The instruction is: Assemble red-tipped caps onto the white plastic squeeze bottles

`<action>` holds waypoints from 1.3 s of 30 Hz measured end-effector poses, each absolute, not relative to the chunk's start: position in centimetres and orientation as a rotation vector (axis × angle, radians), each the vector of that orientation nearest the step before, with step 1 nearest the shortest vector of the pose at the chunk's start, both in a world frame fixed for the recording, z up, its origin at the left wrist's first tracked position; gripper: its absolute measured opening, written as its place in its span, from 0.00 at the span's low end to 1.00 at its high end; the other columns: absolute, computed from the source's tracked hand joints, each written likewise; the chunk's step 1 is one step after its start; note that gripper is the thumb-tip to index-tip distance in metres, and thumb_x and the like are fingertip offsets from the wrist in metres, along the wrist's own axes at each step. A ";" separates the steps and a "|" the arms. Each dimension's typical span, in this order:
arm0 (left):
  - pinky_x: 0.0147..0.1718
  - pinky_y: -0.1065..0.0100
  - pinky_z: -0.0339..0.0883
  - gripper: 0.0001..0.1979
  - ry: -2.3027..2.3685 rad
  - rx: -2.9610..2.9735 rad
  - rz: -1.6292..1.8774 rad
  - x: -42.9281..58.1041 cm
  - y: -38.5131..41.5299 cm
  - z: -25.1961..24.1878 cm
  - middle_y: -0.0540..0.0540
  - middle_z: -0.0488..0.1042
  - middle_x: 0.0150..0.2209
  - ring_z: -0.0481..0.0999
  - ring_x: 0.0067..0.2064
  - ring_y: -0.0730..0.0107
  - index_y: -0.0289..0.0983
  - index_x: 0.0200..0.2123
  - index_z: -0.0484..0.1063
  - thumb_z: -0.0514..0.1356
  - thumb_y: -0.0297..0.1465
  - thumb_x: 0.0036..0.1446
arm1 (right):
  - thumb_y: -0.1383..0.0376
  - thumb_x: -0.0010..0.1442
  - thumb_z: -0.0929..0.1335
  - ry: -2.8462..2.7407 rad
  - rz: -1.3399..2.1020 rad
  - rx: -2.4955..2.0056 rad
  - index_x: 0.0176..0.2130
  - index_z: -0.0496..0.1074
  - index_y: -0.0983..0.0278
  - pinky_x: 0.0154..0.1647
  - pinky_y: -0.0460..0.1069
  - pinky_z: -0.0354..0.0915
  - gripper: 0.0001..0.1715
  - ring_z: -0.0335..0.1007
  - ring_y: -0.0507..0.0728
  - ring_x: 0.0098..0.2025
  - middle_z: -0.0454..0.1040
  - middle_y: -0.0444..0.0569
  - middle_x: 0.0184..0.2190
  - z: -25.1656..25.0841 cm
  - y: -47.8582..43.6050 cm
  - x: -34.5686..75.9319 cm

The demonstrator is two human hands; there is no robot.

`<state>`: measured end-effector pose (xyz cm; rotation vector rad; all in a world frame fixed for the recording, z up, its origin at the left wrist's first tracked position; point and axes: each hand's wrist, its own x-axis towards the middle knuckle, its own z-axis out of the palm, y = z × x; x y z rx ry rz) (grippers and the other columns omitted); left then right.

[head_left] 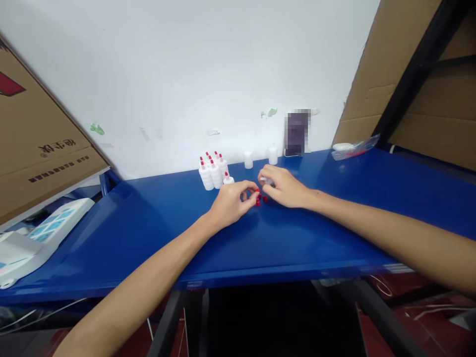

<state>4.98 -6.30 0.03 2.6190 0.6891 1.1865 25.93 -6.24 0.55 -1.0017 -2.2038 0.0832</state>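
Note:
My left hand [232, 202] is closed in a pinch, with a small red cap [257, 190] at its thumb and fingertips. Several more red caps [265, 199] lie on the blue table just under and beside those fingertips. Facing it, my right hand [286, 187] curls around a small white plastic piece [265, 179], mostly hidden by the fingers, so its exact kind is unclear. Behind my left hand stands a white bottle with a red tip [228, 180]. A tight group of white squeeze bottles with red tips [213, 174] stands upright just left of it.
Two white bottles without red tips [248, 160] stand by the wall. A blurred-out dark rectangle [296, 133] leans there too. Clear plastic bag [357, 148] lies at the back right of the blue table [163, 223]. White plastic device [55, 230] sits at the left, beside cardboard [44, 129].

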 end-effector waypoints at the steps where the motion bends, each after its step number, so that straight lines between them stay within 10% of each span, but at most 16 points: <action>1: 0.29 0.75 0.68 0.05 0.717 2.615 1.223 4.9 -6.1 0.0 0.51 0.78 0.30 0.72 0.26 0.79 0.35 0.39 0.76 0.62 0.25 0.60 | 0.69 0.57 0.62 -2.227 0.080 -0.993 0.33 0.63 0.62 0.38 0.51 0.57 0.02 0.61 0.56 0.34 0.65 0.48 0.32 0.6 -6.4 25.8; 39: 0.36 0.69 0.72 0.11 0.389 2.841 1.294 4.9 -5.8 -0.4 0.44 0.76 0.40 0.75 0.37 0.72 0.36 0.47 0.73 0.56 0.22 0.62 | 0.62 0.63 0.62 -2.308 0.173 -1.002 0.27 0.61 0.63 0.35 0.50 0.53 0.13 0.58 0.53 0.30 0.64 0.45 0.29 1.3 -8.1 24.4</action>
